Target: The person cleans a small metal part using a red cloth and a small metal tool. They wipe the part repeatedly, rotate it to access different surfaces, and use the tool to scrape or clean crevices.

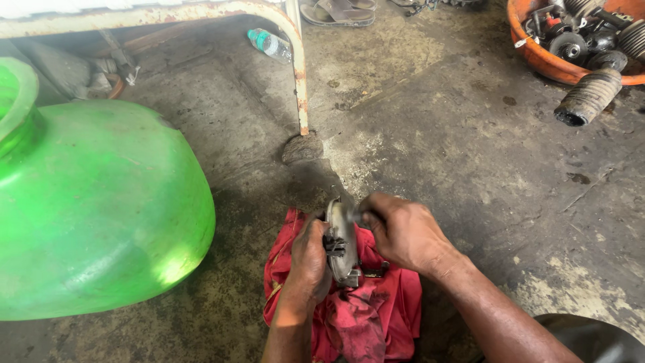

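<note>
I am seeing a green jug [101, 202] sitting on the floor [437, 148] at left. My left hand [310, 259] is gripping a grey metal part [341, 245] over a red rag [356, 316]; my right hand [402, 232] is closing on its top. An orange tub [537, 57] is standing far right.

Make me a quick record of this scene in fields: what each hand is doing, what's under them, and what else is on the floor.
left hand: grips a grey metal part from its left side
right hand: closed on the part's top, maybe holding a small tool, unclear
under the hands: red cloth on stained concrete floor
left of them: large green plastic pot
top right: orange tub of dark parts, black ribbed rubber boot beside it
top: plastic bottle, sandals
</note>
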